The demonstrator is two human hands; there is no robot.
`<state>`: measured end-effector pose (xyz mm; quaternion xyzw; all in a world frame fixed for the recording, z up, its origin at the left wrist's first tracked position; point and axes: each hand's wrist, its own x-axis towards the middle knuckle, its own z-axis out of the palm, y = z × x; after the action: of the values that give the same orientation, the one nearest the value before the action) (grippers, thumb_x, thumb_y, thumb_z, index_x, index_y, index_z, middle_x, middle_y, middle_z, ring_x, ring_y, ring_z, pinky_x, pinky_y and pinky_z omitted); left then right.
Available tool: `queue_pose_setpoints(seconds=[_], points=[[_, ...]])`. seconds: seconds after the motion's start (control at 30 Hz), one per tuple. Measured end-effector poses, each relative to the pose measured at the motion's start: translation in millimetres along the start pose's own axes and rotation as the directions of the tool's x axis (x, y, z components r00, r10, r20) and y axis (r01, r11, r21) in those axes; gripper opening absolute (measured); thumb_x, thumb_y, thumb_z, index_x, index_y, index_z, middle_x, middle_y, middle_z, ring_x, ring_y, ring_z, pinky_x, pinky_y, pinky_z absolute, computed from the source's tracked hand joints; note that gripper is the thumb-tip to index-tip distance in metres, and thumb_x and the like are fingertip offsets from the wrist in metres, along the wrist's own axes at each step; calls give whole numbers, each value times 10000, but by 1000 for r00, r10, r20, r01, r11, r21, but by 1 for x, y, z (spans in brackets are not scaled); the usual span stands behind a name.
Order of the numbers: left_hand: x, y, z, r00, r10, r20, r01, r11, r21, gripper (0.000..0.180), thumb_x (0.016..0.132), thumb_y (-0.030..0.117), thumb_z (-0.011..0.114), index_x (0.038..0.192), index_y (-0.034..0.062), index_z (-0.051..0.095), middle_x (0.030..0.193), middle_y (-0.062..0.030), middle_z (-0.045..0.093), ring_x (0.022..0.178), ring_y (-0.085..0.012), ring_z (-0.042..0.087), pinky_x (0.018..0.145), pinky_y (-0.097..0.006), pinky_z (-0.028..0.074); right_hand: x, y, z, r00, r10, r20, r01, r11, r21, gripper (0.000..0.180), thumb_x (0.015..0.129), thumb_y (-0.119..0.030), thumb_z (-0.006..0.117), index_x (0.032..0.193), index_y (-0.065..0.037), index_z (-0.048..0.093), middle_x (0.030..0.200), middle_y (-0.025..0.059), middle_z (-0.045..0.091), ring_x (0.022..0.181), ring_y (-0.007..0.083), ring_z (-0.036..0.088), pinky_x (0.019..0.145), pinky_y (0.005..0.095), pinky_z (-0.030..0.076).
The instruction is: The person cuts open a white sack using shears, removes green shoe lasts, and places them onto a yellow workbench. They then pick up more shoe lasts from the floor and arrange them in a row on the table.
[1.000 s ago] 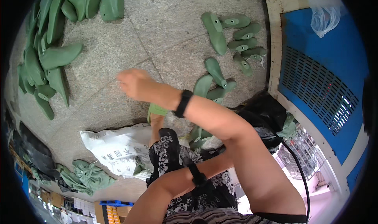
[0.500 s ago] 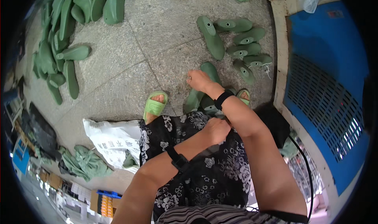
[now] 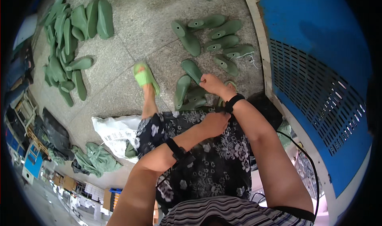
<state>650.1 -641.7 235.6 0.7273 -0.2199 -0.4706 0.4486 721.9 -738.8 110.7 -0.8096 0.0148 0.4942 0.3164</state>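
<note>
My right hand is closed with its fingers curled, just right of a green shoe last on the floor. Whatever it grips, if anything, is hidden. Closer to my body, my left hand makes a fist above the black floral skirt, beside the black strap on my right wrist. Its fingertips face away, so I cannot see what they hold. A second green shoe last lies in front of my knees, with more lasts partly covered by the skirt's edge.
Several green shoe lasts lie at the upper right, and a larger pile spreads at upper left. A blue slotted panel stands on the right. A white sack and green cloth lie at left. A black cable curves past my right arm.
My right hand has shifted right, away from over the shoe lasts, and both hands stay closed. My left foot in its green slipper has moved forward. The whole view has turned slightly.
</note>
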Motion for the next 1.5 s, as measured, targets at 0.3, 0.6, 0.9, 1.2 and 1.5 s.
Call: queue_pose_setpoints(seconds=[0.3,0.6,0.9,1.2,1.5], points=[[-154,-76,-158,898,-189,-398,153,981,-121,206,777,101,515,953,18,582,833,-220,593,757,-396,593,668,-457,474,-54,-60,31,946,292,144,-264,946,-186,278,761,-218,615,947,-11,607,988,224,605,963,394,558,808,440,452],[-442,-177,-151,628,-682,-374,705,703,-97,231,754,126,564,955,17,603,803,-216,625,759,-375,605,685,-436,477,-90,-236,44,965,-2,264,18,998,-56,300,768,-244,625,953,-12,584,875,200,619,880,369,585,733,421,457],[-566,-94,-88,537,-737,-409,698,661,-274,219,720,79,542,918,25,618,694,-180,628,677,-325,624,645,-387,491,-150,-307,-49,969,-242,59,248,925,-288,329,736,-268,570,911,2,638,914,230,627,880,379,597,776,436,467],[-553,-32,-101,454,-762,-462,505,648,-571,230,737,9,503,939,-9,612,679,-132,642,619,-212,607,605,-343,480,-222,-277,-158,970,-239,-35,185,829,-528,317,771,-275,536,726,24,632,787,234,614,803,404,587,714,450,469],[-521,-11,-102,291,-809,-510,530,580,-618,186,716,82,572,881,27,639,668,-167,626,652,-287,621,637,-362,489,-186,-206,-175,944,-242,224,310,882,-354,221,724,-187,584,777,27,602,717,209,605,687,305,588,620,407,462]])
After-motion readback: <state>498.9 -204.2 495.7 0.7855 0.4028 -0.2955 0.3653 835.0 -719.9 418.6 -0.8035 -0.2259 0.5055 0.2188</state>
